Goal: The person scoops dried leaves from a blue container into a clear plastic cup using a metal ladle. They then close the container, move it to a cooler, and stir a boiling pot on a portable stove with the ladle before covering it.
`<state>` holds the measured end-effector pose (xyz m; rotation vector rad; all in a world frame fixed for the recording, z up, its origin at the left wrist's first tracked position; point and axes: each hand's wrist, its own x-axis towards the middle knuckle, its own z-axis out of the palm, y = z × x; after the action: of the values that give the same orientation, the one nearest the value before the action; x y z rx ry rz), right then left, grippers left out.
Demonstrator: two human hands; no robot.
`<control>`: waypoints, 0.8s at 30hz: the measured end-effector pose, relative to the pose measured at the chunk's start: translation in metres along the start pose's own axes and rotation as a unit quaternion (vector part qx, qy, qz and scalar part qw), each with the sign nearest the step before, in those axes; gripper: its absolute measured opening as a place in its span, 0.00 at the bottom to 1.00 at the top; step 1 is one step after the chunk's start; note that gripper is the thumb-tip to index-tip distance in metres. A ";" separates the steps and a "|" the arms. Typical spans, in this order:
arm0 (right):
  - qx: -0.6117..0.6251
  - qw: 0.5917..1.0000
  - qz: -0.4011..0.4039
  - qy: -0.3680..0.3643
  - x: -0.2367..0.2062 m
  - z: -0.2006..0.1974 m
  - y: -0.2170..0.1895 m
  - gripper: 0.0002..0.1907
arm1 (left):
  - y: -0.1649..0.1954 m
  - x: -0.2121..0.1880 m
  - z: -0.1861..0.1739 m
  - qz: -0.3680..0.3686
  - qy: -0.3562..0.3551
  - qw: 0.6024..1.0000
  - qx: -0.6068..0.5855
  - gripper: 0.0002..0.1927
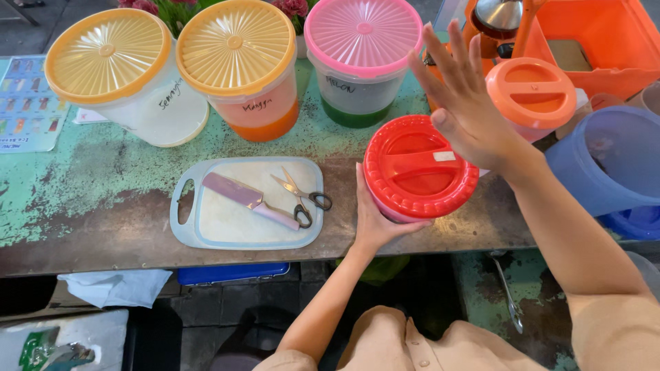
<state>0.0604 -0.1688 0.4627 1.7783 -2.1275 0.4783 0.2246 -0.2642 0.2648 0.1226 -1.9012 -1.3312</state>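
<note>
Ribbed red plastic jar (419,168) on a worn, paint-flaked counter (103,199).
Left hand (375,216) grasps the jar's side; right hand (467,103) hovers above it, fingers spread, released.

- Three lidded tubs: two yellow-lidded (108,52) (236,45), one pink-lidded (364,34)
- Two jugs: red-lidded (419,167), orange-lidded (531,93)
- One cutting board (227,223)
- One knife (249,199)
- One pair of scissors (301,197)
</note>
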 end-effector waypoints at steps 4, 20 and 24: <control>-0.001 0.984 -0.006 -0.180 0.022 0.027 -0.034 0.33 | 0.002 0.001 -0.001 -0.006 -0.014 0.999 0.030 0.84; -0.070 0.975 0.186 -0.098 -0.024 0.037 -0.024 0.29 | 0.018 -0.001 0.013 -0.015 0.037 0.999 -0.005 0.76; -0.093 0.956 0.270 -0.065 -0.022 0.050 -0.031 0.30 | 0.019 -0.002 0.020 -0.023 0.052 0.998 -0.013 0.74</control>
<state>0.0928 -0.1776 0.4102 1.1409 -2.6534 0.2758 0.2192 -0.2399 0.2765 0.2198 -1.8017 -1.3543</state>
